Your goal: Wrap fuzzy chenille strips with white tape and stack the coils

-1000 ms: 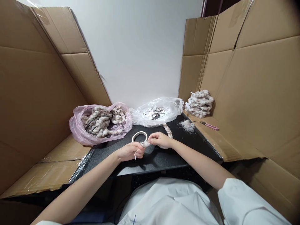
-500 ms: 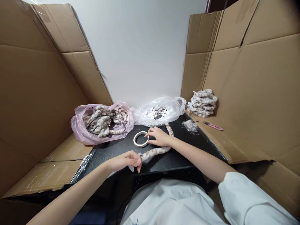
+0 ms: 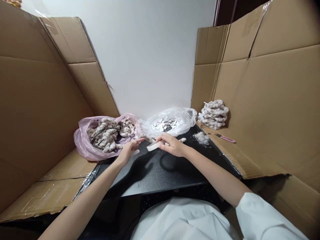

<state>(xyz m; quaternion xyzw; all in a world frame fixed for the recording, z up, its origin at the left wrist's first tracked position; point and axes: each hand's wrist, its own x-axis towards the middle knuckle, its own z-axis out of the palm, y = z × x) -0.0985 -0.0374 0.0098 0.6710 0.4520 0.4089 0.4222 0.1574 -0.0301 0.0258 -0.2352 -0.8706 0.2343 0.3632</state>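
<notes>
My right hand (image 3: 172, 145) grips the cream tape roll (image 3: 153, 146), lifted and tilted above the black table (image 3: 160, 173). To its left is my left hand (image 3: 130, 149), its index finger stretched toward the roll. A small white tag (image 3: 135, 152) hangs by my left fingers, and a fluffy brown-and-white strip runs from near them behind the roll and my right hand. The strip's end (image 3: 183, 140) shows right of my right hand. Most of the left fingers are hidden.
A pink bag (image 3: 83, 146) of fluffy coils lies left; a clear bag (image 3: 186, 119) with white tags is at the back. To the right are fluff (image 3: 202, 138), pink-handled snips (image 3: 226, 138) and stacked coils (image 3: 214, 114). Cardboard walls (image 3: 270, 100) stand on both sides.
The right hand has taken hold of the tape roll and lifted it. My left hand has moved up and left, and the fluffy strip has shifted away from the table's front. The view has tilted slightly.
</notes>
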